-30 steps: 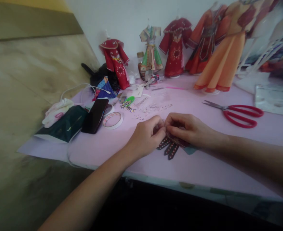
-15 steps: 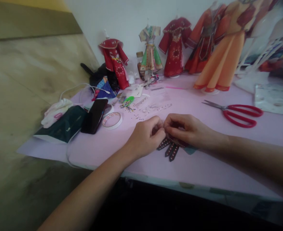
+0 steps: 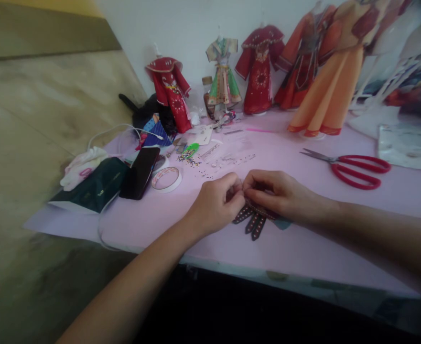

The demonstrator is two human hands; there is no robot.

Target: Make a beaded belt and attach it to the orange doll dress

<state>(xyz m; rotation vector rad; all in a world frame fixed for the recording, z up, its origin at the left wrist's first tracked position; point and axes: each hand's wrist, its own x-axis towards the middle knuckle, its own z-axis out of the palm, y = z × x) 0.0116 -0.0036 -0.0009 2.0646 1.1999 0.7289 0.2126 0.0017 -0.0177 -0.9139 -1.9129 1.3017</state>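
Both hands meet over the pink tabletop (image 3: 210,243), their fingertips almost touching. My left hand (image 3: 219,198) is closed in a pinch; what its fingertips hold is too small to make out. My right hand (image 3: 273,191) pinches the top of a dark red fabric piece (image 3: 262,210). Dark strips with pale studs (image 3: 256,225) fan out from that piece below the fingers and lie on the table. A bit of teal fabric (image 3: 282,223) shows under my right hand.
Red-handled scissors (image 3: 361,171) lie at the right. Left are a tape roll (image 3: 167,179), a black phone (image 3: 140,173) and a dark green packet (image 3: 101,186). Small beads (image 3: 188,156) are scattered beyond my hands. Dressed doll stands (image 3: 260,71) line the wall.
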